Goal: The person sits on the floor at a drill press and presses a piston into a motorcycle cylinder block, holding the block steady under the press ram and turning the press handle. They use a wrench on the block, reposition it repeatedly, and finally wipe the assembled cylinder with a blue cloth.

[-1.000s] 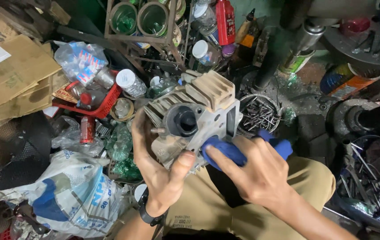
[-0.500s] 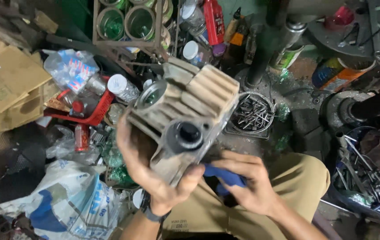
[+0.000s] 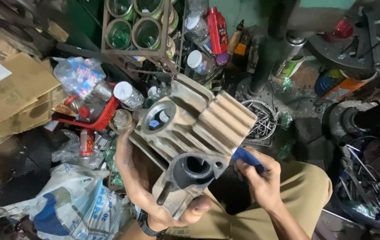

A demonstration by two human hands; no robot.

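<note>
The finned metal engine casting (image 3: 194, 133) has been turned since a second ago — then its dark round port faced up near the middle with the fins at the far side; now the port sits at the near end, above the thumb, and a second round opening shows at the far left. The left hand (image 3: 154, 191) has shifted from gripping the casting's left side to cradling it from underneath at the near end. The right hand (image 3: 261, 182) with its blue-handled tool (image 3: 246, 158) was laid across the near face, most of the handle showing — now it is against the right side under the fins, only the blue tip visible
</note>
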